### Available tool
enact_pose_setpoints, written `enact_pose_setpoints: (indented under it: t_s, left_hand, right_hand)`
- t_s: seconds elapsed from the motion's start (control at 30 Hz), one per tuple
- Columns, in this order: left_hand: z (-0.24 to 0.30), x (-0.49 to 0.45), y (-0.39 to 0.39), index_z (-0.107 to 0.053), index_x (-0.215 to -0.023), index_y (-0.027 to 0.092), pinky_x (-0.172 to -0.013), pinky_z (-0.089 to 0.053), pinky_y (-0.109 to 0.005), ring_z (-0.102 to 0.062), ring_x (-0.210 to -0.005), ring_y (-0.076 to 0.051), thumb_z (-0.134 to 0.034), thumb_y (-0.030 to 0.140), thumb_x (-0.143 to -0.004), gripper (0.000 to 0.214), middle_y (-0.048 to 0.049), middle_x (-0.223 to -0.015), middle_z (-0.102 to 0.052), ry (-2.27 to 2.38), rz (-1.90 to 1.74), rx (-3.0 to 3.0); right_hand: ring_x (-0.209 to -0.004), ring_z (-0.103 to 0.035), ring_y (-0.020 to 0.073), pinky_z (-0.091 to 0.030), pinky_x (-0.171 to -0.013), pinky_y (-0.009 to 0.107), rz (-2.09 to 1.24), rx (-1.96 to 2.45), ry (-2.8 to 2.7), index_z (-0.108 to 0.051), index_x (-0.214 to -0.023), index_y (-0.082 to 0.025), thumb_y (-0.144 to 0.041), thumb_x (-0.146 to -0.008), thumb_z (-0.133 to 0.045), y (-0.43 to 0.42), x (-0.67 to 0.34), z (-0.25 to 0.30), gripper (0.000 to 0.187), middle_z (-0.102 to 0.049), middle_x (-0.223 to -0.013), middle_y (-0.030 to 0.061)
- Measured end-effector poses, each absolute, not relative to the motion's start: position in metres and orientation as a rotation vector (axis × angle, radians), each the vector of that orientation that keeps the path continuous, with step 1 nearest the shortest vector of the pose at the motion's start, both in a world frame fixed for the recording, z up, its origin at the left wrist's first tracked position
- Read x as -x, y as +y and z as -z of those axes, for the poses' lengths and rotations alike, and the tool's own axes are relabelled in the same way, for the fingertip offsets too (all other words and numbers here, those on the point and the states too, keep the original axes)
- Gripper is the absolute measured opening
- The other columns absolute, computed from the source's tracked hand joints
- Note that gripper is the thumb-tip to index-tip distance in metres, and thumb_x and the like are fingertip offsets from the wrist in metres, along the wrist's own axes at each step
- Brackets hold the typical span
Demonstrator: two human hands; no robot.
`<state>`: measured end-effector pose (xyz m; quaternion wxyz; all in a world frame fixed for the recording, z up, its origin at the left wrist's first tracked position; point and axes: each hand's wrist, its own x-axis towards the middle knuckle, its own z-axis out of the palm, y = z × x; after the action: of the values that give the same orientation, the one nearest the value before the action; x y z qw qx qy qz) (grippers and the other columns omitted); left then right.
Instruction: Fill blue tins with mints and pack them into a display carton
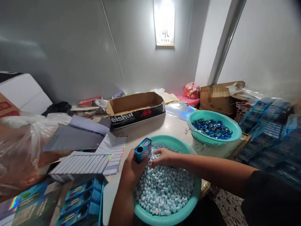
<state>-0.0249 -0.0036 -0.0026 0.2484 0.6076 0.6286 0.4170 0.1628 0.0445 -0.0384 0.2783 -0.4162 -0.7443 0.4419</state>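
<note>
One cluttered table fronts a grey wall; left hand grips a blue box, right hand parted among pellets.

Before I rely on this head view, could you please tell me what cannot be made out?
In the head view:
Inside of the blue box in the left hand: its round opening is dark.
Any pellets within the right hand: its own fingers hide the grip.
Print on the stacked blue packs at right: blurred.
Upper part of the wall poster: washed out by glare.
Rest of the clear plastic bag: cut off by the left edge.
</note>
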Motion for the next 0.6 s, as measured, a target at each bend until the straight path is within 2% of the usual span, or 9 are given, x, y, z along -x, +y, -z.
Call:
enact_pose_setpoints:
  t_s: [0.07, 0.13, 0.3, 0.37, 0.47, 0.6]
  left_hand:
    - [0.001, 0.023, -0.004, -0.064, -0.107, 0.019, -0.078, -0.053, -0.037, -0.07, -0.091, -0.029, -0.071, 0.044, -0.072, 0.043, -0.0081, -0.097, -0.074, 1.658, -1.145, -1.632]
    - [0.001, 0.024, -0.004, -0.064, -0.113, 0.02, -0.08, -0.053, -0.037, -0.07, -0.095, -0.03, -0.072, 0.046, -0.071, 0.05, -0.0089, -0.103, -0.074, 1.615, -1.153, -1.594]
    - [0.002, 0.026, -0.005, -0.068, -0.106, 0.021, -0.079, -0.053, -0.036, -0.069, -0.088, -0.028, -0.073, 0.046, -0.07, 0.044, -0.0068, -0.094, -0.075, 1.621, -1.139, -1.614]
    - [0.001, 0.025, -0.008, -0.068, -0.107, 0.022, -0.08, -0.052, -0.035, -0.069, -0.089, -0.027, -0.07, 0.044, -0.073, 0.04, -0.006, -0.095, -0.075, 1.592, -1.153, -1.653]
    - [-0.002, 0.022, -0.013, -0.067, -0.113, 0.023, -0.085, -0.051, -0.036, -0.068, -0.094, -0.027, -0.065, 0.044, -0.077, 0.041, -0.0054, -0.102, -0.074, 1.554, -1.184, -1.655]
    - [0.001, 0.021, -0.015, -0.066, -0.12, 0.023, -0.092, -0.05, -0.039, -0.068, -0.098, -0.028, -0.068, 0.047, -0.077, 0.05, -0.0064, -0.109, -0.074, 1.487, -1.186, -1.653]
  right_hand:
    - [-0.086, -0.071, 0.0264, -0.056, -0.074, 0.033, -1.18, 1.153, -2.008, -0.075, -0.106, -0.015, -0.034, -0.064, -0.085, 0.04, -0.162, 0.029, 0.047, -0.077, -0.09, 0.0044]
    - [-0.092, -0.07, 0.0268, -0.054, -0.082, 0.033, -1.138, 1.058, -2.081, -0.076, -0.105, -0.016, -0.027, -0.066, -0.082, 0.037, -0.163, 0.019, 0.04, -0.077, -0.094, 0.0032]
    - [-0.086, -0.069, 0.0221, -0.052, -0.082, 0.03, -1.009, 0.895, -2.102, -0.077, -0.097, -0.018, -0.02, -0.069, -0.076, 0.029, -0.166, 0.002, 0.028, -0.077, -0.088, 0.001]
    - [-0.078, -0.067, 0.0184, -0.052, -0.076, 0.028, -1.026, 0.857, -2.039, -0.077, -0.093, -0.019, -0.021, -0.07, -0.075, 0.025, -0.166, -0.005, 0.023, -0.074, -0.081, -0.0006]
    - [-0.06, -0.06, 0.0127, -0.049, -0.057, 0.023, -1.237, 0.832, -1.797, -0.072, -0.081, -0.018, -0.027, -0.068, -0.077, 0.022, -0.164, -0.02, 0.016, -0.067, -0.068, -0.0027]
    - [-0.044, -0.052, 0.0091, -0.038, -0.04, 0.019, -1.443, 0.742, -1.398, -0.064, -0.072, -0.018, -0.03, -0.064, -0.081, 0.025, -0.154, -0.05, 0.023, -0.059, -0.056, -0.0049]
